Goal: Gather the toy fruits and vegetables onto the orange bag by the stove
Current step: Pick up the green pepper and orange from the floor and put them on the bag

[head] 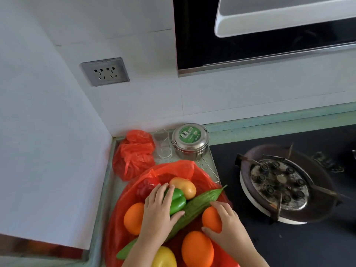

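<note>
An orange plastic bag (179, 168) lies spread on the counter left of the stove. On it rest a red pepper (145, 186), a peach-coloured fruit (185, 186), a long bitter gourd (194, 207), two oranges (133, 218) (197, 249) and a yellow pepper (163, 257). My left hand (158, 211) grips a green pepper (177, 201) lying on the bag. My right hand (227, 226) is closed around a third orange (211, 218) at the bag's right edge, beside the gourd.
Behind the bag stand a knotted orange bag (134, 153), a clear glass (162, 144) and a steel lunch tin (189, 140). A gas burner (279, 182) on the black stove top is at the right. Walls close the left and back.
</note>
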Demonstrator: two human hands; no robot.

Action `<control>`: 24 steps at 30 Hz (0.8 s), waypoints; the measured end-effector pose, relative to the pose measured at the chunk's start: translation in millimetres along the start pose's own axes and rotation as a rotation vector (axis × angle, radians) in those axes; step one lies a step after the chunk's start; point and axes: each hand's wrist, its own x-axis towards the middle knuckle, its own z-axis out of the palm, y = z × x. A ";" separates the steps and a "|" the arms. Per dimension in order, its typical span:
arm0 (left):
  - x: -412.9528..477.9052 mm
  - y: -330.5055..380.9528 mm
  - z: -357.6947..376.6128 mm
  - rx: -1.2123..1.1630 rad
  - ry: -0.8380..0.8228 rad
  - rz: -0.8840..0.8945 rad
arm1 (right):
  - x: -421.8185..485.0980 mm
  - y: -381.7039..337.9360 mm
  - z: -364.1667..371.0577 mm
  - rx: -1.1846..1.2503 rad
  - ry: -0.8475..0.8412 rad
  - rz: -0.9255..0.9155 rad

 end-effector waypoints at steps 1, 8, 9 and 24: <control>0.6 -2.2 1.2 0.003 0.002 -0.012 | 0.7 -1.0 2.1 -0.010 -0.007 0.001; 0.0 -18.7 6.3 0.046 -0.071 -0.065 | 1.7 -4.9 12.1 -0.042 0.007 0.004; 0.0 -20.9 6.2 0.061 -0.087 -0.068 | 1.3 -5.8 13.0 -0.045 0.006 0.007; 6.0 -24.0 0.9 0.087 -0.185 -0.086 | -3.4 -17.3 15.2 -0.139 0.004 0.038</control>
